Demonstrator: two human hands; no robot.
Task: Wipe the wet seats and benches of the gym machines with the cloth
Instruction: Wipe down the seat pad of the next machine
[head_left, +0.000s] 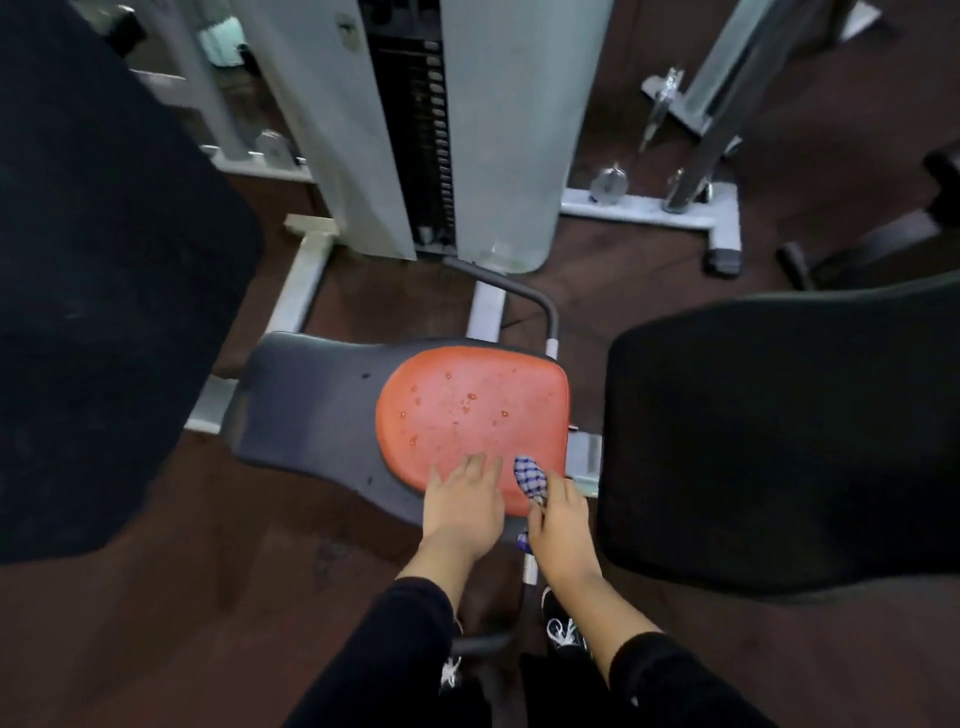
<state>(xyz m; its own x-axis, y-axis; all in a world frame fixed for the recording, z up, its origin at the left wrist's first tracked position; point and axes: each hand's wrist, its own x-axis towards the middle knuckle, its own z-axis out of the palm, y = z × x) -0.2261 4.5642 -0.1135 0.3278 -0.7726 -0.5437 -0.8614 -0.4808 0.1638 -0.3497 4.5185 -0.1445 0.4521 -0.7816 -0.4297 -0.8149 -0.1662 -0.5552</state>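
An orange seat pad (467, 415) on a dark grey base (306, 400) sits in the middle of the head view, with several water drops on it. My left hand (462, 504) rests flat on the seat's near edge, fingers straight. Just to its right, my right hand (558, 519) grips a blue-and-white checked cloth (530, 478), which touches the seat's near right corner. Part of the cloth hangs below my right hand.
A large black pad (779, 436) stands close on the right and another black pad (104, 260) on the left. Behind the seat rises the white weight-stack housing (467, 130). White frame bars (649, 208) lie on the brown floor. My shoes (561, 629) are below.
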